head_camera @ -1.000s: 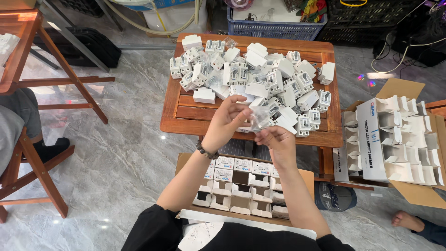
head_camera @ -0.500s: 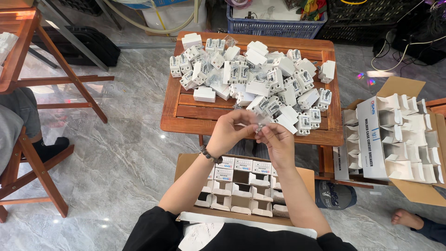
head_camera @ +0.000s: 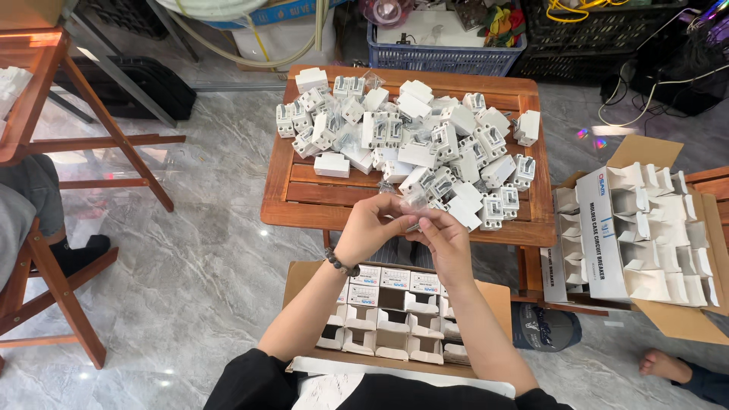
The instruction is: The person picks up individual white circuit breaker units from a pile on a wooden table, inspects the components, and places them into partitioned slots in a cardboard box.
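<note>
A wooden stool [head_camera: 45, 250] stands at far left on the grey marble floor [head_camera: 190, 258], with open floor between it and the slatted wooden table [head_camera: 304, 193]. The table's left and near edges are bare; the rest holds a heap of white breakers [head_camera: 425, 144], too many to count. At the table's near edge the left hand [head_camera: 372, 224] and right hand [head_camera: 440, 231] meet, fingertips together, pinching a small clear bag [head_camera: 414, 201] between them. Below them an open carton [head_camera: 395, 311] holds rows of small white boxes with blue-printed tops. At right, a second carton [head_camera: 653, 235] lies open, packed with white boxes, flaps up. A bare foot [head_camera: 668, 364] shows at lower right.
</note>
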